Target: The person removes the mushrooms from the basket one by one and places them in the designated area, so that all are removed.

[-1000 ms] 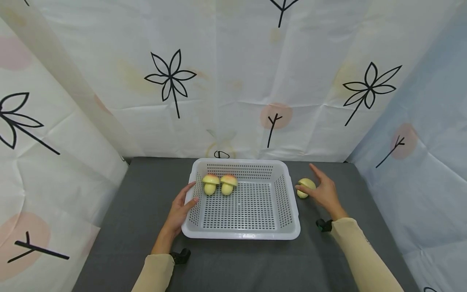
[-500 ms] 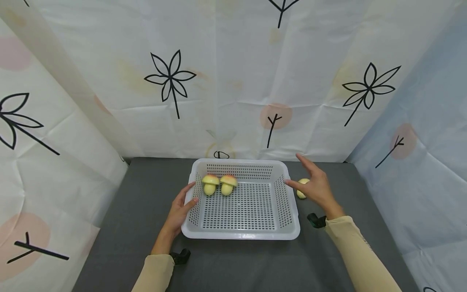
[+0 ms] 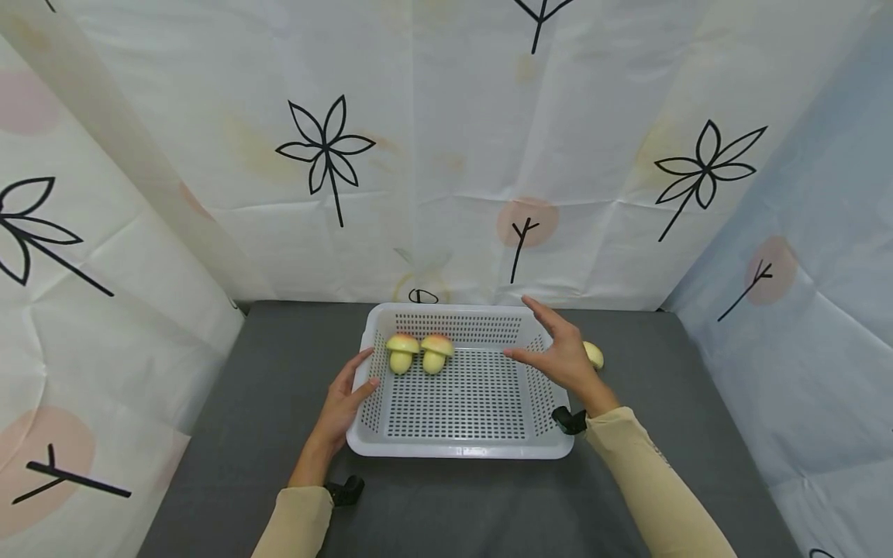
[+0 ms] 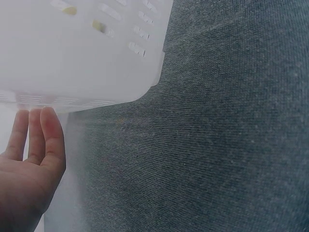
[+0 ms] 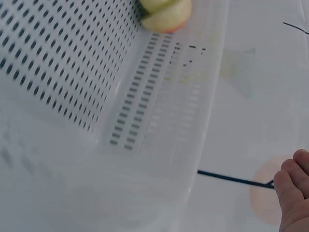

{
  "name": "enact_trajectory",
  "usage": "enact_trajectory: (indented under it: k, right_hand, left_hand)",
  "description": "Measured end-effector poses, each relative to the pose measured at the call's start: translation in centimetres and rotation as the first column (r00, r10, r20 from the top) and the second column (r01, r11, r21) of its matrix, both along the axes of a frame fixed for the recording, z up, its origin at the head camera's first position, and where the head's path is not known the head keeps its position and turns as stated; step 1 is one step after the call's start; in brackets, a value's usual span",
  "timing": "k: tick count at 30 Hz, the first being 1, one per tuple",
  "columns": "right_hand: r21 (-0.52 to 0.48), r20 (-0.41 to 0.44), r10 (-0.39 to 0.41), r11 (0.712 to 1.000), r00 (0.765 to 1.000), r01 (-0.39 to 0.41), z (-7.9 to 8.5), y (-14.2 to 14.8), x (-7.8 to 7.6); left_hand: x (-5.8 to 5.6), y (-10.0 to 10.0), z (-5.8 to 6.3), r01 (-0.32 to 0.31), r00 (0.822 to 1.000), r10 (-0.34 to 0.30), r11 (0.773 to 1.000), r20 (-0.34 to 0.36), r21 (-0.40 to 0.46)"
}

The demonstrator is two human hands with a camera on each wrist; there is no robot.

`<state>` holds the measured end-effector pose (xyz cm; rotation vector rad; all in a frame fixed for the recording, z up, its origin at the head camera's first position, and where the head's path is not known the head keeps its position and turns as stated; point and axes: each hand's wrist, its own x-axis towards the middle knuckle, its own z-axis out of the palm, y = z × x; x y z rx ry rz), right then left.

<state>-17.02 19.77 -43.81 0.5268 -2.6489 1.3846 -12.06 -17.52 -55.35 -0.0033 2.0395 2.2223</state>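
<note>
Two toy mushrooms, a left one (image 3: 402,353) and a right one (image 3: 436,353), sit side by side at the back left inside a white perforated basket (image 3: 460,449). My left hand (image 3: 343,403) holds the basket's left rim, thumb over the edge and fingers along the outside. In the left wrist view, the fingertips (image 4: 49,116) touch its wall. Above the basket's right side hovers my right hand (image 3: 568,360), thumb and fingers spread, nothing between them. A third mushroom (image 3: 594,355) lies outside on the right, partly hidden behind that hand.
The basket stands on a dark grey table (image 3: 279,356). White patterned cloth (image 3: 453,155) hangs close behind the table and along both sides. A black strap-on device (image 3: 345,490) sits at the left wrist, another black device (image 3: 568,421) at the right.
My right hand has moved left, from beside the third mushroom to over the basket's right side, its fingers spread throughout. The left hand, basket and mushrooms appear unmoved.
</note>
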Motion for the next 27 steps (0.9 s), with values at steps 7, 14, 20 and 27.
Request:
enact_trajectory:
  k: [7, 14, 20, 27]
  right_hand:
    - [-0.046, 0.085, 0.038, 0.998, 0.996, -0.034, -1.1, -2.2, -0.5]
    - [-0.082, 0.184, 0.058, 0.996, 0.981, -0.043, -2.7, -4.1, -1.2]
    - [-0.069, 0.228, 0.045, 0.997, 0.973, -0.029, -4.3, -5.8, -1.8]
    - [-0.052, 0.295, 0.026, 0.999, 0.955, -0.011, -6.0, -7.9, -2.1]
  left_hand:
    - [0.1, 0.0, 0.1, 0.003, 1.0, -0.003, 1.0, 0.006, 0.005]
    - [0.0, -0.1, 0.0, 0.003, 1.0, -0.003, 1.0, 0.003, 0.0]
    - [-0.1, 0.0, 0.1, -0.003, 1.0, 0.003, 1.0, 0.01, -0.003]
    - [-0.1, 0.0, 0.2, -0.004, 1.0, 0.004, 1.0, 0.026, 0.011]
